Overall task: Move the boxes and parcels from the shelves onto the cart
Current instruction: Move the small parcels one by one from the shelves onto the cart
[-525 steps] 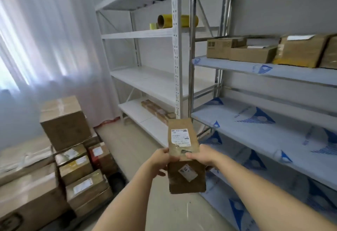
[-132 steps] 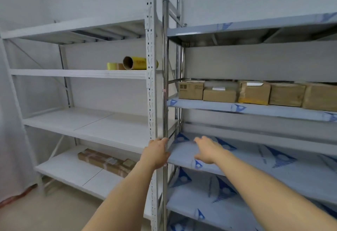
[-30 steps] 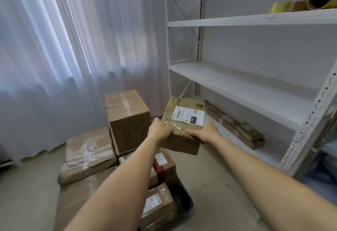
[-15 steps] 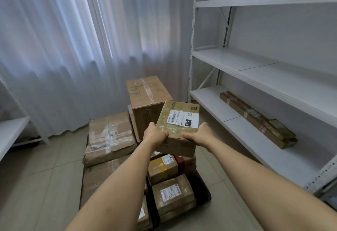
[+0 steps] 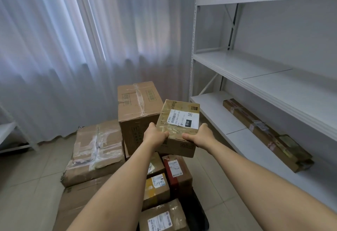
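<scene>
Parcel (image 5: 177, 128) held above cart (image 5: 197, 214) stack | left hand (image 5: 155, 135), right hand (image 5: 200, 135) both clamp its near edge | risk: lands on uneven small boxes (image 5: 177, 170), tips, slides off

Two bare forearms reach forward from the bottom edge, uncovered from elbow to wrist, ending in the left hand (image 5: 155, 136) and right hand (image 5: 201, 136), both also bare.
</scene>
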